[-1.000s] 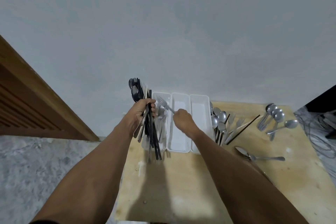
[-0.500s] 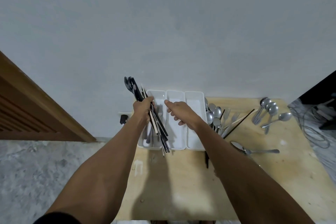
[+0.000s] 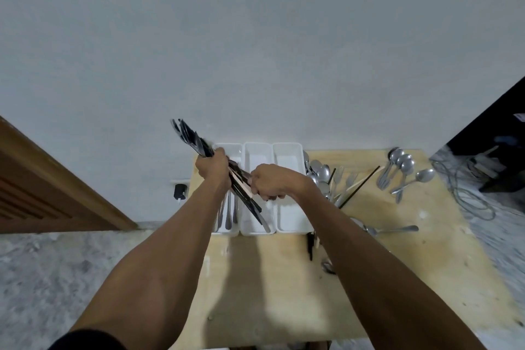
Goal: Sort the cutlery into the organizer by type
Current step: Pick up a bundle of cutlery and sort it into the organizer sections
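Presently gripping, in the left hand (image 3: pixel 214 170), a tilted bundle of dark-handled cutlery (image 3: pixel 191 138), with fingers wrapped round its middle, heads up and leftward, handle ends slanting down and rightward over the white three-compartment plastic organizer (image 3: pixel 292 227). Meeting the bundle's lower half with the right hand (image 3: pixel 271 180), fingers curled, thumb side touching a pale handle; cannot tell whether pinching it or only touching.

Lying lengthwise in the organizer's left compartment: several steel-handled pieces (image 3: pixel 228 216). Resting just right of the organizer on the pale wooden desk (image 3: pixel 270 278): a heap of steel spoons and forks (image 3: pixel 324 176), with a thin black stick (image 3: pixel 360 187) slanting across. Farther right, well apart: a fanned group of steel spoons (image 3: pixel 403 165). Nearer the front, crosswise: a lone steel spoon (image 3: pixel 393 229).
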{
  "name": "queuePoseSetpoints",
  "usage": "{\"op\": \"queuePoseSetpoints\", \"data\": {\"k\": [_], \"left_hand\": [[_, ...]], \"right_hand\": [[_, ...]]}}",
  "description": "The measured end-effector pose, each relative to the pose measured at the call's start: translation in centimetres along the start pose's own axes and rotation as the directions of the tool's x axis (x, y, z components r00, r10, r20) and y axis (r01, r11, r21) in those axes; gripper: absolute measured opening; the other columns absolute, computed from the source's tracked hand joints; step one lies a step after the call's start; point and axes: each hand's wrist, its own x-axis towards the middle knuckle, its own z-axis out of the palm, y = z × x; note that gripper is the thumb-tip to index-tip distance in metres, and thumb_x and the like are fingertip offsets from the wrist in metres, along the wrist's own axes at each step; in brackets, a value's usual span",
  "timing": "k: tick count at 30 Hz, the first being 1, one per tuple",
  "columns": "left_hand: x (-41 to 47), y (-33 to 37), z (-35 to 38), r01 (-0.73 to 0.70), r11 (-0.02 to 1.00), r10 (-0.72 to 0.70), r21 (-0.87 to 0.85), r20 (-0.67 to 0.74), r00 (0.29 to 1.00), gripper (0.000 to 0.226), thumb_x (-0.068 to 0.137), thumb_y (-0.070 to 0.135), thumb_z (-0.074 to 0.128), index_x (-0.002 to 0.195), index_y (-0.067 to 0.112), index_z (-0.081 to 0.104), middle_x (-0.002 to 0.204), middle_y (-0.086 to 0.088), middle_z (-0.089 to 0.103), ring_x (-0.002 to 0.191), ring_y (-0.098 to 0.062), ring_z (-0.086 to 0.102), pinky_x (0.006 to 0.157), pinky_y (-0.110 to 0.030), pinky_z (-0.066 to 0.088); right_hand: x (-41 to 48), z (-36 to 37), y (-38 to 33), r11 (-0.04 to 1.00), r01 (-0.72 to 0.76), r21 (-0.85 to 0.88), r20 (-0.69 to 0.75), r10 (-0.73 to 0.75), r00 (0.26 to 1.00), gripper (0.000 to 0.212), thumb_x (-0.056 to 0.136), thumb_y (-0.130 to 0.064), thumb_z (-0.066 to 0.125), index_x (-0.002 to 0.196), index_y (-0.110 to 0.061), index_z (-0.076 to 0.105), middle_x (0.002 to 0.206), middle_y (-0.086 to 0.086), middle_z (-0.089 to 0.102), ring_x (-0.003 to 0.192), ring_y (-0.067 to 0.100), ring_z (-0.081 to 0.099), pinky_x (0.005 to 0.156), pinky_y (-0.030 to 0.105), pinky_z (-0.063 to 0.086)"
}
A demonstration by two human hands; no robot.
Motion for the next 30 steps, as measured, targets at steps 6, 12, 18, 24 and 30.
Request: {"op": "queuePoseSetpoints", "data": {"k": [6, 12, 18, 24, 30], "left_hand": [[1.7, 0.9, -1.6, 0.060, 0.996, -0.066, -0.068, -0.083, 0.994, 0.024, 0.081, 0.010, 0.059, 0.104, 0.004, 0.055, 0.088, -0.012, 0.064, 0.066, -0.024, 0.060, 0.069, -0.034, 0.058], [1.1, 1.8, -2.7, 0.154, 0.981, -0.142, -0.123, 0.098, 0.985, 0.013, 0.086, 0.003, 0.063, 0.093, 0.003, 0.052, 0.060, -0.007, 0.048, 0.044, -0.015, 0.047, 0.039, -0.019, 0.044], [1.3, 2.2, -4.1, 0.286, 0.949, -0.226, -0.131, 0.349, 0.909, 0.013, 0.089, 0.016, 0.068, 0.086, 0.012, 0.056, 0.049, 0.000, 0.049, 0.037, -0.013, 0.048, 0.039, -0.019, 0.044], [1.8, 2.5, -5.2, 0.318, 0.947, -0.253, -0.051, 0.496, 0.831, 0.027, 0.091, 0.030, 0.066, 0.072, 0.017, 0.051, 0.050, 0.004, 0.049, 0.040, -0.011, 0.049, 0.041, -0.019, 0.042], [1.2, 2.1, -5.1, 0.275, 0.949, -0.313, 0.155, 0.581, 0.751, 0.037, 0.091, 0.029, 0.065, 0.062, 0.016, 0.048, 0.049, 0.002, 0.045, 0.039, -0.011, 0.045, 0.041, -0.022, 0.042]], "right_hand": [[-1.1, -2.5, 3.2, 0.988, -0.037, 0.150, -0.067, 0.047, 0.997, 0.024, 0.094, -0.011, 0.040, 0.074, -0.014, 0.051, 0.060, 0.004, 0.043, 0.046, 0.015, 0.034, 0.045, 0.021, 0.025], [-0.1, -1.1, 4.5, 0.905, -0.125, 0.407, -0.043, 0.155, 0.987, 0.024, 0.098, -0.017, 0.037, 0.079, -0.015, 0.051, 0.061, 0.001, 0.041, 0.049, 0.012, 0.032, 0.043, 0.019, 0.022], [4.0, 3.6, 1.7, 0.747, -0.192, 0.637, -0.011, 0.259, 0.966, 0.023, 0.094, -0.008, 0.033, 0.082, -0.010, 0.052, 0.061, 0.003, 0.039, 0.050, 0.013, 0.032, 0.046, 0.022, 0.022], [6.3, 4.9, -0.5, 0.676, -0.155, 0.721, -0.037, 0.261, 0.965, 0.022, 0.094, -0.008, 0.039, 0.080, -0.012, 0.054, 0.064, 0.003, 0.046, 0.053, 0.014, 0.037, 0.050, 0.023, 0.031], [5.7, 1.8, 0.1, 0.790, -0.123, 0.600, -0.228, 0.317, 0.921, 0.019, 0.096, -0.026, 0.047, 0.098, -0.010, 0.056, 0.088, 0.006, 0.057, 0.078, 0.021, 0.052, 0.054, 0.026, 0.040]]}}
